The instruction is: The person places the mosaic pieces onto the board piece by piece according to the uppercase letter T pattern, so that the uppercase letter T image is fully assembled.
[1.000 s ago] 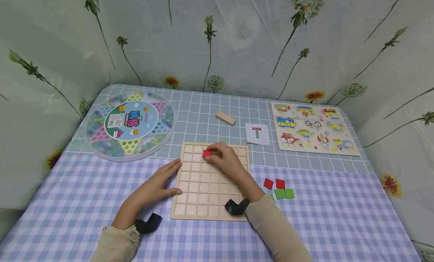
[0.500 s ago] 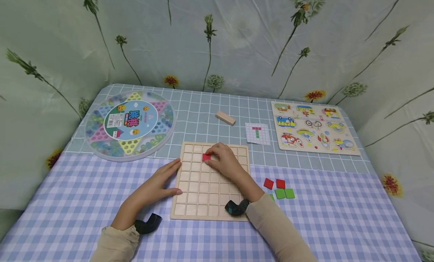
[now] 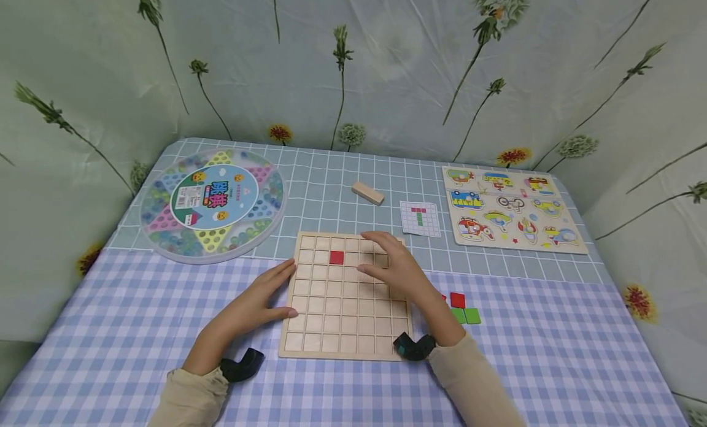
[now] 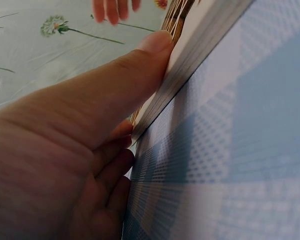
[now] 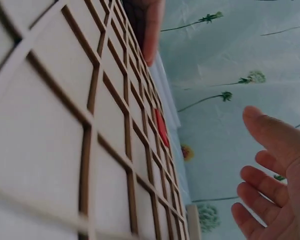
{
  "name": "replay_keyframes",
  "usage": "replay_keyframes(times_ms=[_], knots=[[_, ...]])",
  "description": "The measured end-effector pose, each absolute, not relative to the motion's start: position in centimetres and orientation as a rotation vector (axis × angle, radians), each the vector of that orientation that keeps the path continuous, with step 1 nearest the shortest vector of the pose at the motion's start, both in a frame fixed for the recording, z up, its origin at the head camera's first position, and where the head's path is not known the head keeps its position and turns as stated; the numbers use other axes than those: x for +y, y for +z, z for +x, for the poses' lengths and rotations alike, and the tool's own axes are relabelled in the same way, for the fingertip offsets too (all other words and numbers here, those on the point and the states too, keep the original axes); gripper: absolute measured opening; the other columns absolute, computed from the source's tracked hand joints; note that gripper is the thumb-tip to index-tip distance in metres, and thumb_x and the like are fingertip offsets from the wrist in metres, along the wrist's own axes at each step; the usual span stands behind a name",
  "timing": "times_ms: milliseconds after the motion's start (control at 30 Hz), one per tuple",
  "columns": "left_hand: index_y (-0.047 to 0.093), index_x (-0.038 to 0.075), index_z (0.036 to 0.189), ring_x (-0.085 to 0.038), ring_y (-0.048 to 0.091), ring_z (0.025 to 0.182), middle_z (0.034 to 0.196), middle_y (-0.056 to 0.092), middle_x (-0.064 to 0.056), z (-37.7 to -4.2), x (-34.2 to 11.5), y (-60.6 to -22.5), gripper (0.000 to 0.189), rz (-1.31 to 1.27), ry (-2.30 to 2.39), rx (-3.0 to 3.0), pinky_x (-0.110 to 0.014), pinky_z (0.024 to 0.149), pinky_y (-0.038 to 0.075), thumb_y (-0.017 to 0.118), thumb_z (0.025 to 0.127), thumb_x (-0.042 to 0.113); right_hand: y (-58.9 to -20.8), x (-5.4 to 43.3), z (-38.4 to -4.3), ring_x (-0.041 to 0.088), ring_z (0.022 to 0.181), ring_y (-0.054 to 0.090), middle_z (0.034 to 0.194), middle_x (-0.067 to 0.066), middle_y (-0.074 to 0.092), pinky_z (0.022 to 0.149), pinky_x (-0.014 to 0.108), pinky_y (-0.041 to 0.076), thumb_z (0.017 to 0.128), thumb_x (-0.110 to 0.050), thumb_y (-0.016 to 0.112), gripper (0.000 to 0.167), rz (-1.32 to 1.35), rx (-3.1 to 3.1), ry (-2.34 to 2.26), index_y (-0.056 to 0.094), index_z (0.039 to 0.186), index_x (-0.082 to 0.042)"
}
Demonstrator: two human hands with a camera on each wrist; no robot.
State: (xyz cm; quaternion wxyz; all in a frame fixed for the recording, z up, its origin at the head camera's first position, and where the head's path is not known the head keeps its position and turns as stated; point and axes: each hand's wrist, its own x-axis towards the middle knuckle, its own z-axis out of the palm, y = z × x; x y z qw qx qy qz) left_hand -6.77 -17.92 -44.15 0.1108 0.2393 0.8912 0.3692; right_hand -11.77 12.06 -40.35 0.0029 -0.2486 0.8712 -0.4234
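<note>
A wooden grid board (image 3: 332, 323) lies on the checked cloth, with one red square tile (image 3: 336, 257) in a cell of its second row from the back. My left hand (image 3: 256, 298) rests along the board's left edge, its thumb and fingers touching the rim; the thumb (image 4: 140, 65) shows on the edge in the left wrist view. Over the right part of the board is my right hand (image 3: 400, 267), thumb and fingers apart and holding nothing. Right of the board, partly behind my right forearm, lie red tiles (image 3: 457, 300) and green tiles (image 3: 472, 316).
Behind the board stand a wooden block (image 3: 367, 193) and a paper card (image 3: 420, 218) printed with a red and green T. A round Chinese checkers box (image 3: 265, 224) is at the back left, a wooden vehicle puzzle (image 3: 486, 194) at the back right.
My right hand slid the red tile slightly toward me into its cell, let go and moved right. The left hand has stayed at the board's edge.
</note>
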Motion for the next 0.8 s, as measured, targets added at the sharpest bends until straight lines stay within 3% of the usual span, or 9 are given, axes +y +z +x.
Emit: replay_keyframes(times_ms=[433,800], knots=[[0.026,0.001,0.141,-0.034,0.02,0.13,0.146,0.02,-0.012,-6.7,-17.8,-44.1,0.087,0.734,1.085,2.648,-0.05,0.1,0.024,0.068,0.076,0.041,-40.7,19.3,-8.3,0.024,0.119,0.042,0.127,0.008,0.048,0.094,0.044,0.036,0.069,-0.018,0.079,0.068,-0.666,2.964,-1.296,0.048,0.128,-0.004],[0.025,0.002,0.141,-0.033,0.019,0.131,0.147,0.019,-0.011,-6.7,-17.8,-44.2,0.087,0.701,1.074,2.641,-0.05,0.101,0.023,0.067,0.076,0.043,-42.3,22.3,-6.1,0.023,0.112,0.046,0.124,0.008,0.05,0.091,0.042,0.038,0.067,-0.015,0.08,0.068,-0.491,2.975,-1.166,0.049,0.126,-0.004]])
